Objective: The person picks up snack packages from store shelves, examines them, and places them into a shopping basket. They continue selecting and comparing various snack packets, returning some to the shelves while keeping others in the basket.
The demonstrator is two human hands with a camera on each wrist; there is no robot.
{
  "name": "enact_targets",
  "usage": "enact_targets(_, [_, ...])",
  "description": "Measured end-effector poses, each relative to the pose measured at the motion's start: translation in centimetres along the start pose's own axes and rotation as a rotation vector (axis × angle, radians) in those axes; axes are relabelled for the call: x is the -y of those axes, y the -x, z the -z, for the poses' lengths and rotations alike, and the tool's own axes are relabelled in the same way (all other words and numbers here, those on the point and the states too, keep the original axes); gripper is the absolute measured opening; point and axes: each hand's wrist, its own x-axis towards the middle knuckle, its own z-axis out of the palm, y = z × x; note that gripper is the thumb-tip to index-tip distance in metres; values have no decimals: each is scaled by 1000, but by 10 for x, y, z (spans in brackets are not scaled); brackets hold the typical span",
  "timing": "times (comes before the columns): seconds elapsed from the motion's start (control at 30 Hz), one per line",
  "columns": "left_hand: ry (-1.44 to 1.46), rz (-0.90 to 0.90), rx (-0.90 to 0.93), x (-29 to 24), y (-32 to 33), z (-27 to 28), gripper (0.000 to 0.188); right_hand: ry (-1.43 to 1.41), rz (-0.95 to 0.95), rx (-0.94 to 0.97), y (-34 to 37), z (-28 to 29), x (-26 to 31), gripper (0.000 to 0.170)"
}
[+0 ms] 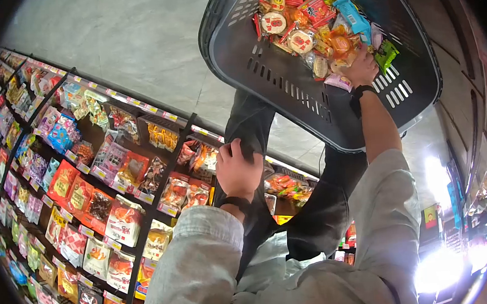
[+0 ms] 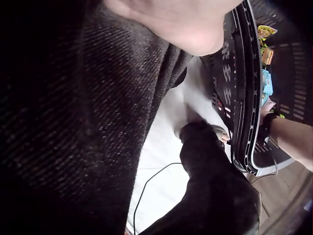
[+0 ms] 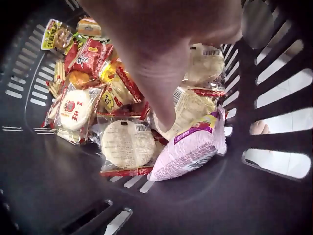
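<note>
My right hand (image 1: 363, 68) reaches down into a black shopping basket (image 1: 237, 67), among wrapped snacks. In the right wrist view its thumb (image 3: 161, 100) points down onto clear-wrapped round rice crackers, while the other fingers are hidden; I cannot tell whether it grips a packet. A pink-purple packet (image 3: 188, 152) lies beside the thumb. Another wrapped rice cracker (image 3: 128, 144) sits just left of it. Near this hand are a blue packet (image 1: 353, 15) and a green packet (image 1: 386, 56). My left hand (image 1: 239, 172) rests on my dark trouser leg (image 1: 249, 117), fingers spread, holding nothing.
Shelves of bagged snacks (image 1: 123, 218) run along the left, with price tags on their edges. Grey floor (image 1: 149, 45) shows beyond them. Bright lights (image 1: 439, 271) glare at the lower right. A thin cable (image 2: 146, 183) crosses the floor.
</note>
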Motion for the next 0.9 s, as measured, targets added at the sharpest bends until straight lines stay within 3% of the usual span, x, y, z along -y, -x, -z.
enact_targets(0.07, [-10,-27,-32,3,2,-5,50,-5,-17,92,2,4,2,131])
enact_targets(0.2, [-2,-28,-30,-1,1,-4,49,-172,46,75,8,-11,-4,119])
enact_targets(0.23, [2,-20,-24,-4,1,-3,49,-165,67,-3,12,-16,-2,111])
enact_targets(0.37, [-22,-9,-10,-7,0,-2,49,-411,156,221,18,-20,-14,94])
enact_targets(0.47, [-25,-3,-13,-7,0,-4,49,-484,206,244,25,-26,-21,87])
enact_targets(0.5, [-23,2,-11,-8,0,-4,49,-525,107,235,34,-12,-14,77])
enact_targets(0.63, [-28,2,-25,-9,0,-4,49,-718,243,365,40,9,-14,64])
enact_targets(0.77, [-14,19,-20,-10,0,-4,49,-1313,32,740,46,1,-3,56])
enact_targets(0.9, [-2,22,-18,-8,-1,-4,50,-1194,-28,809,26,-8,8,69])
